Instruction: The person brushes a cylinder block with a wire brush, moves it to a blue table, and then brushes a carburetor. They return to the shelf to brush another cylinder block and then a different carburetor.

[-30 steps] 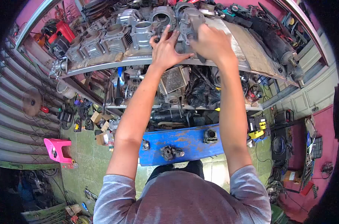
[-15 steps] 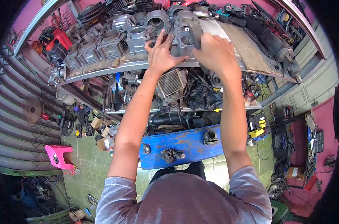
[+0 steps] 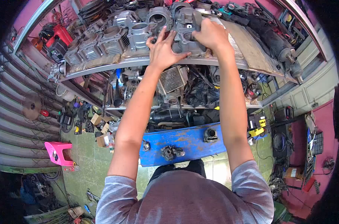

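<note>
A grey metal engine casting (image 3: 190, 46) with round openings stands at the front edge of the upper shelf. My left hand (image 3: 163, 51) is spread against its left side, fingers apart and thumb stretched along the lower front. Above the casting's right side, my right hand (image 3: 214, 34) is closed around a dark grey, elongated tool (image 3: 196, 18); its exact kind is not clear. Left of my left hand stands a bare metal engine cylinder (image 3: 140, 33). Behind it sits a larger round-mouthed casting (image 3: 159, 18).
More finned cylinders (image 3: 113, 39) line the shelf leftward. A cardboard sheet (image 3: 248, 46) and dark exhaust mufflers (image 3: 277, 43) lie to the right. Below are a radiator (image 3: 172, 79) and a blue bench (image 3: 188, 143) bearing metal parts. A pink stool (image 3: 59, 152) stands on the floor.
My right hand has moved up and slightly away with the tool, uncovering more of the casting. My left hand keeps nearly the same place, spread against the casting.
</note>
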